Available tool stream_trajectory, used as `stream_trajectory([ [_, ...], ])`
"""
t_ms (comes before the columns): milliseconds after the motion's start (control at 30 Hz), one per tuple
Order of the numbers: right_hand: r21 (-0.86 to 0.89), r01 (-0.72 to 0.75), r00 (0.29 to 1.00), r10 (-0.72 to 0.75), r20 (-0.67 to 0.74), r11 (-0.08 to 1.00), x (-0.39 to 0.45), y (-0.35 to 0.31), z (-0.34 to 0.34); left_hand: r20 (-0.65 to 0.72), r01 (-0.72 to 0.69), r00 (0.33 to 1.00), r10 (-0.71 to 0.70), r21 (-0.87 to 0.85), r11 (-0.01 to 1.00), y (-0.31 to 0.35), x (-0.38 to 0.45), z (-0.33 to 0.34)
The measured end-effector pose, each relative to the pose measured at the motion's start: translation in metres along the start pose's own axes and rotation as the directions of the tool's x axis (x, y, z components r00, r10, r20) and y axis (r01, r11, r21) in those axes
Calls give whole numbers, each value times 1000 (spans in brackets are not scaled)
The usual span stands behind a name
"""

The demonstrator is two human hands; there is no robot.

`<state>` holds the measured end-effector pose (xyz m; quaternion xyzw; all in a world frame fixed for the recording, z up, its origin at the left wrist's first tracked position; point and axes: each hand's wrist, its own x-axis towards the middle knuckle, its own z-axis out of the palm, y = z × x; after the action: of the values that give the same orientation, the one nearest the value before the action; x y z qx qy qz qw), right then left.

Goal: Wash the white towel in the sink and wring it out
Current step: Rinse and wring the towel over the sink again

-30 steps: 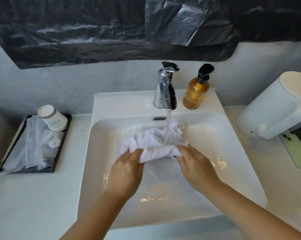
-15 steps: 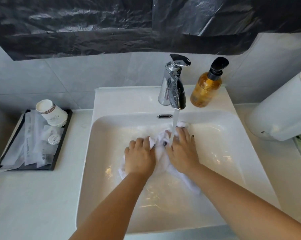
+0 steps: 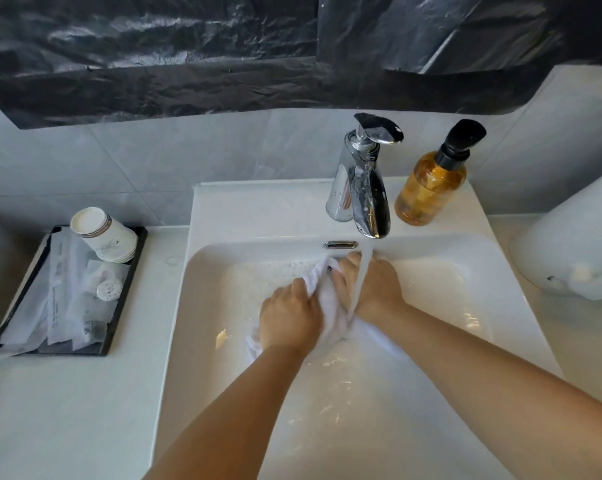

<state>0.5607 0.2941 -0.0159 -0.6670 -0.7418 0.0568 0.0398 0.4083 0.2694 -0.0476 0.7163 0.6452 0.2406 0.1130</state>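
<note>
1. One white towel (image 3: 330, 308) lies bunched in the basin of the one white sink (image 3: 465, 327), under the tap and between the two hands.
2. The left hand (image 3: 289, 320) holds the towel's left side; its fingers curl over the cloth, so its grip is pinching the towel.
3. The right hand (image 3: 372, 289) lies on the towel's right side, fingers pointing towards the back of the basin; they seem to fold round the cloth, but the fingertips are partly hidden by water and fabric.
4. One chrome faucet (image 3: 363, 188) stands at the back rim of the sink, and a single stream of water (image 3: 361, 275) falls from it onto the right hand and the towel.
5. A loose end of the towel trails out below the left wrist towards the front of the basin.
6. One amber soap bottle (image 3: 431, 185) with a black pump stands on the sink's back ledge, just beside the faucet on the right.
7. One black tray (image 3: 119, 313) rests on the white worktop (image 3: 67, 410) to the left of the sink.
8. On the tray stands one stack of upturned paper cups (image 3: 104, 233); how many cups are nested I cannot tell.
9. Several clear-wrapped packets (image 3: 64, 299) lie on the tray as well, too overlapped to count, with one small round item (image 3: 108, 290) among them.
10. One large white rounded object (image 3: 569, 251) sits at the right edge.
11. Crumpled black plastic sheeting (image 3: 188, 57) covers the wall above the tiles.
</note>
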Motion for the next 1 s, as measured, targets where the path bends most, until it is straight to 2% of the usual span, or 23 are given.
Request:
stream_trajectory([
  [33,24,-7,1000,6,29,1000,-5,3,-4,-14,-1,1000,1,-17,1000,0,-1,-4],
  [67,54,2,1000,-2,-8,999,-12,6,-7,-28,-9,1000,9,-14,1000,-1,-3,-10],
  [167,-36,36,947,-46,-319,999,-57,19,-14,-88,-117,989,118,10,993,-5,-20,-37],
  [300,-65,152,906,-166,-391,986,-135,22,-18,-57,-314,949,310,-104,944,-1,-64,-74],
  [400,38,213,878,-174,-446,976,-167,20,-34,55,-306,946,319,-171,937,9,-94,-94],
  [467,161,146,904,-66,-423,976,-174,17,-41,112,-237,961,252,-130,963,14,-96,-92],
  [567,185,18,934,50,-353,983,-159,11,-31,167,-127,978,128,-14,992,20,-76,-76],
  [667,126,-104,957,134,-258,987,-125,2,-6,214,-185,963,163,84,979,15,-52,-44],
  [767,-5,-204,967,201,-158,979,-101,-6,19,248,-167,958,144,76,983,8,-45,-19],
  [867,-11,-203,964,198,-177,979,-96,-10,25,165,-183,972,168,84,980,10,-43,-13],
  [900,3,-188,965,186,-184,982,-95,-9,28,183,-183,969,167,77,980,13,-41,-15],
  [1000,-10,-163,981,161,-104,987,-86,-7,30,411,-193,906,102,187,963,19,-31,-20],
])
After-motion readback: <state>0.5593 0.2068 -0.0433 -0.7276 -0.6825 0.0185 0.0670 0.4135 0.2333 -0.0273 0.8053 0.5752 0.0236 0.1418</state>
